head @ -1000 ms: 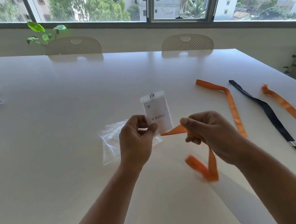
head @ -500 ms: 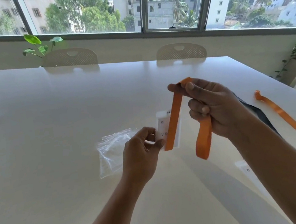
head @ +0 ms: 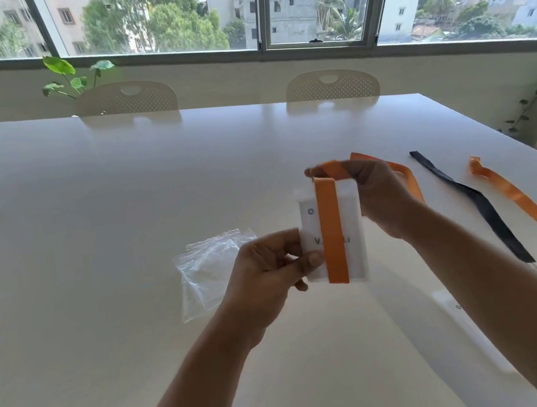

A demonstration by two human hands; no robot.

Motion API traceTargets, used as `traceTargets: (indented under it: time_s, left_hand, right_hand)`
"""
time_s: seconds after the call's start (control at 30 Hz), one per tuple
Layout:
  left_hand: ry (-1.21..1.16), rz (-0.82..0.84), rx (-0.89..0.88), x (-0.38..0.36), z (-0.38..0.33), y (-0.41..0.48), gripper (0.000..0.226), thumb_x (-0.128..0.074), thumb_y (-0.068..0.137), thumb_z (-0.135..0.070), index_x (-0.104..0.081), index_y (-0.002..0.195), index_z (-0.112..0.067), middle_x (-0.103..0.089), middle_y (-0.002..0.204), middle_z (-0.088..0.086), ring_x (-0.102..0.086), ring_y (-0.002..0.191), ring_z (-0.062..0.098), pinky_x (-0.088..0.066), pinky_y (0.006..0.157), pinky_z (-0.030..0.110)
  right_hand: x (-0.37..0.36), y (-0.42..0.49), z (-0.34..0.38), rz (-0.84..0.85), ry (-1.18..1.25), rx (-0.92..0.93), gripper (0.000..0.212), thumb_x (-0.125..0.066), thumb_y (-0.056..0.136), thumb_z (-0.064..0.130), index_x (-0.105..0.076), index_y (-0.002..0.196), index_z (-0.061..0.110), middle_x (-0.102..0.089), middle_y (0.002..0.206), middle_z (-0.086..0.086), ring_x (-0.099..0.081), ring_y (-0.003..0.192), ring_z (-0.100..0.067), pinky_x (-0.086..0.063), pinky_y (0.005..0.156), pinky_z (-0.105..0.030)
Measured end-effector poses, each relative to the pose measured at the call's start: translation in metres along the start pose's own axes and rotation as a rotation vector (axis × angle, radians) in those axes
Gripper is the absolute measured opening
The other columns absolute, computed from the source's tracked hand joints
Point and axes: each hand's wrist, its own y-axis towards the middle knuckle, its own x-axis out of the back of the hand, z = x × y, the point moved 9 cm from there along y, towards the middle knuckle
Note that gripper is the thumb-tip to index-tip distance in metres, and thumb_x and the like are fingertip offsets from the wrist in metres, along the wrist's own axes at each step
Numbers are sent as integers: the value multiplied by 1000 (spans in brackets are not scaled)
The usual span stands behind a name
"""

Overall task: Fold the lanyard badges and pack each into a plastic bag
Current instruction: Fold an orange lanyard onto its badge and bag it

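Up front in the head view, the left hand (head: 271, 271) pinches the lower left edge of a white name badge (head: 352, 226) between thumb and fingers, holding it upright above the white table (head: 97, 260). At 12 o'clock from the badge, the right hand (head: 379, 199) is closed around an orange lanyard (head: 331, 232), whose strap runs down the badge's face. At 9 o'clock from the left hand a clear plastic bag (head: 208, 272) lies flat. Out at 3 o'clock, well apart, lie a black lanyard (head: 479, 206) and another orange lanyard (head: 531, 209)
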Motion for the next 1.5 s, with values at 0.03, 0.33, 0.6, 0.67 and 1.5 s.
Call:
traceTargets:
  time_s: [0.03, 0.33, 0.6, 0.67, 1.5]
  left_hand:
    - [-25, -14, -13, 1, -2, 0, 22, -75, 82, -7, -78, 102, -17, -78, 92, 5, -64, 69, 10, -51, 57, 22]
    - [-218, -253, 94, 20, 13, -4, 34, -76, 69, -20, -76, 103, -11, -77, 98, 13, -66, 75, 16, -50, 59, 22]
    - [-291, -205, 87, 12, 12, -5, 26, -76, 71, -20, -79, 96, -17, -77, 101, 12, -69, 83, 21, -54, 62, 24]
    - [-299, -213, 60, 15, 8, -4, 22, -76, 71, -20, -80, 93, -21, -78, 98, 8, -69, 79, 16, -54, 62, 23]
    - [469, -535, -88, 49, 3, -5, 30, -77, 84, -13, -70, 84, -41, -75, 78, -21, -68, 64, -1, -58, 66, 24]
  right_hand:
    - [-4, -5, -6, 10, -59, 0, 22, -68, 87, 1, -77, 84, 21, -77, 79, 1, -69, 68, -19, -59, 64, -34]
    - [-48, -47, -37, 75, 17, 26, 28, -70, 85, -3, -78, 77, 23, -77, 77, -4, -74, 70, -18, -60, 62, -31]
    - [-66, -70, -64, 73, 521, -221, 30, -49, 77, 2, -73, 77, 20, -44, 47, 0, -35, 38, -9, -26, 49, -28]
    - [-68, -72, -65, 89, 574, -250, 21, -55, 83, 5, -73, 82, 15, -46, 50, -5, -36, 39, -9, -27, 50, -28]
    - [-48, -112, -8, 34, -123, -244, 20, -64, 92, 31, -75, 76, 33, -66, 65, 4, -55, 61, -16, -45, 56, -26]
